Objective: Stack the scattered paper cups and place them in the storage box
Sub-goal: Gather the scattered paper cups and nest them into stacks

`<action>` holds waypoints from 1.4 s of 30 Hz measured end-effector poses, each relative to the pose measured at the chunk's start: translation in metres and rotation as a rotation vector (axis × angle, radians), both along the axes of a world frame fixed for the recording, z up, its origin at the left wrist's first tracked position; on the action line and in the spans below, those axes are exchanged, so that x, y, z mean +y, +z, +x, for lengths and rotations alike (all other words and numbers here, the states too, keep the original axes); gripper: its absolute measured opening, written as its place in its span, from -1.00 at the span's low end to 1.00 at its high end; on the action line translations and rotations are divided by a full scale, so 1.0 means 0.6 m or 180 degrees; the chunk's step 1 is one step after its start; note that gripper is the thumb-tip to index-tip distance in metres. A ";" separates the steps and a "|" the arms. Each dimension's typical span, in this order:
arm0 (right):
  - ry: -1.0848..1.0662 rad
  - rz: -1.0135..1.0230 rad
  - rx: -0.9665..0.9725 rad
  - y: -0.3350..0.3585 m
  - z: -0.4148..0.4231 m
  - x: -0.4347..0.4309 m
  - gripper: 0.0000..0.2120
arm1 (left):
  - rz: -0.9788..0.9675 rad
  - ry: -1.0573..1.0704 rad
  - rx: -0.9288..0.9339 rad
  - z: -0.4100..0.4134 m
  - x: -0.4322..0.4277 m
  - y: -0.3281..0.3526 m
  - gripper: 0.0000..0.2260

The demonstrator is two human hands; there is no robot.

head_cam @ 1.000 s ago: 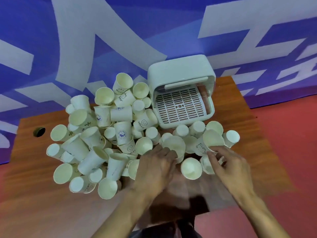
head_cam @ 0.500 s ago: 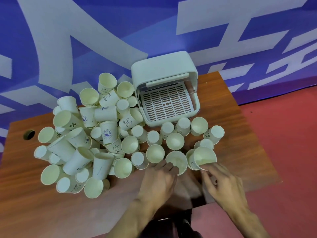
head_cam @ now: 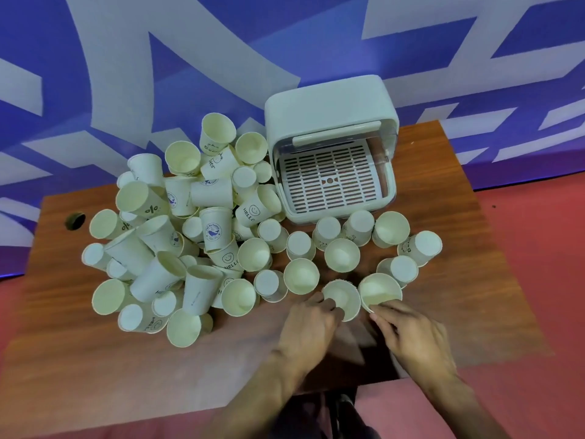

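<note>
Many white paper cups point(head_cam: 177, 236) lie heaped on the left half of a wooden table point(head_cam: 95, 359), with more scattered upright and upturned in front of the storage box point(head_cam: 329, 153). The white box stands open at the back, its slotted tray empty. My left hand point(head_cam: 308, 324) grips an upright cup point(head_cam: 343, 296) near the front edge. My right hand point(head_cam: 411, 334) pinches the near rim of a second upright cup point(head_cam: 378, 289) right beside it. The two cups touch.
A round cable hole point(head_cam: 75, 220) sits at the table's far left. Bare wood shows along the table's front and right side. A blue and white wall runs behind, and red floor point(head_cam: 538, 248) lies to the right.
Both hands drew back toward the front edge, each bringing a cup out of the scatter. The camera view shifted, and the two held cups now sit side by side.
</note>
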State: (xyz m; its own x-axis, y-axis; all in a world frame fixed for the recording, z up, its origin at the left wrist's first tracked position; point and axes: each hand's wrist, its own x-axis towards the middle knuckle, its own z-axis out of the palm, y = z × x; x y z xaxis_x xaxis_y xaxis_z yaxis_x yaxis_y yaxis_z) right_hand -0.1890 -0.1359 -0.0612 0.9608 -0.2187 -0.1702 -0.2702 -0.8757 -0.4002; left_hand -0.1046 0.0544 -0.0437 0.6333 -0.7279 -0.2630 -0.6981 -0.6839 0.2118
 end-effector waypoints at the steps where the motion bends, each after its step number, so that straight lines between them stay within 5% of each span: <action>1: -0.0029 -0.0007 0.0029 0.002 0.003 0.002 -0.84 | -0.0029 0.0002 0.0021 0.001 0.000 -0.001 -0.82; 9: -0.0035 -0.0106 0.0379 0.024 0.017 0.009 -0.85 | 0.0029 -0.0326 -0.0005 0.001 0.002 0.002 -0.76; 13: 0.0189 -0.0411 0.0608 0.062 0.031 0.014 -0.76 | -0.0572 -0.0164 -0.0174 0.014 0.028 0.022 -0.87; 18: 0.0193 -0.0531 0.0191 0.122 0.117 0.072 -0.89 | -0.1054 0.0361 -0.0556 0.090 0.117 0.059 -0.89; 30: 0.1226 -0.0300 -0.0554 0.176 0.455 0.347 -0.77 | -0.0697 0.1457 -0.1410 0.312 0.375 0.155 -0.88; 42: 0.1118 -0.0689 -0.0547 0.108 0.630 0.454 -0.71 | -0.0144 0.2092 -0.1208 0.422 0.461 0.078 -0.73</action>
State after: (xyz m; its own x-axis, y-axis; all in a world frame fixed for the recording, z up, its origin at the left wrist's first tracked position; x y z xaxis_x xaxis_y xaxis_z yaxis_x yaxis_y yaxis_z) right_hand 0.1892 0.1367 0.0034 0.9935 0.1130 0.0123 0.1130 -0.9710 -0.2106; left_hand 0.1488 0.3311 0.0030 0.9813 -0.1746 0.0805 -0.1807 -0.9806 0.0762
